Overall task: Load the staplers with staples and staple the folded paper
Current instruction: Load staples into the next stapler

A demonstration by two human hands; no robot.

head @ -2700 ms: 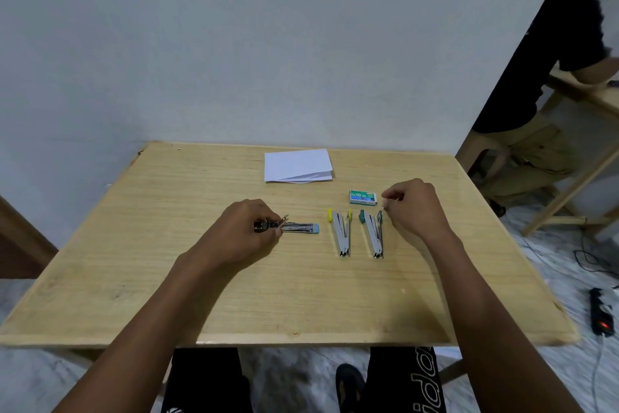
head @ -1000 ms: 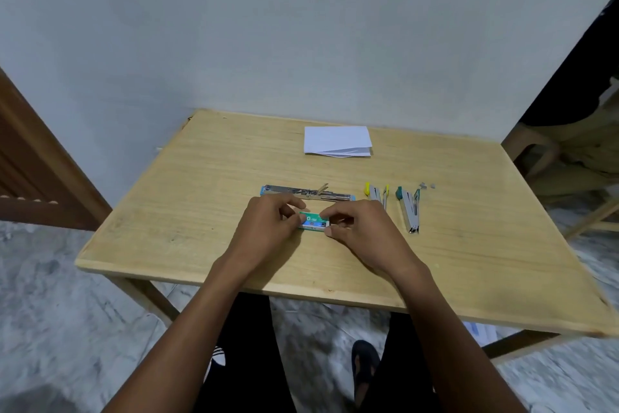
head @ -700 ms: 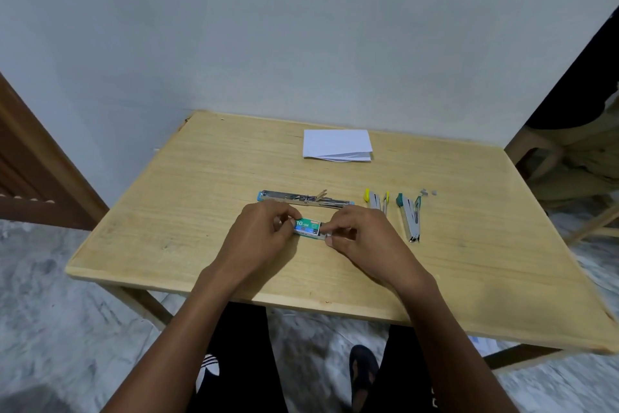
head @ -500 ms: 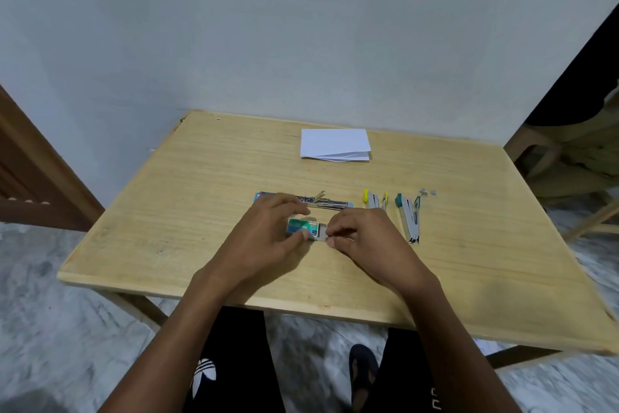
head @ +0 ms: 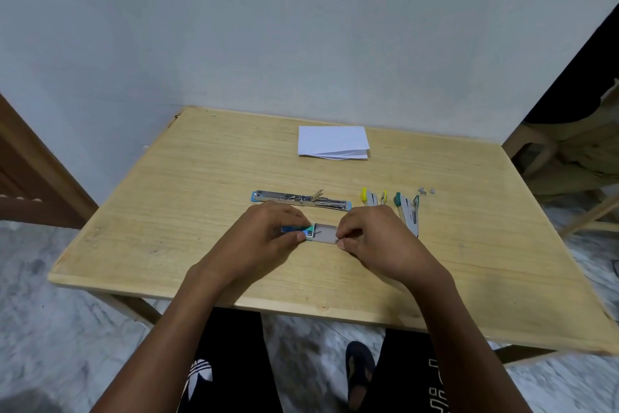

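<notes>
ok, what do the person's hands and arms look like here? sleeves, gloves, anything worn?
Left hand and right hand are bare: no gloves, and no rings, watch or bands visible. Left forearm and right forearm are bare down to the frame edge, with no sleeves in view. No markings, no cables.

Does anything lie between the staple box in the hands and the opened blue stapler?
Nothing visible. The left hand and right hand hold the staple box just in front of the opened blue stapler, with only bare table between.
</notes>
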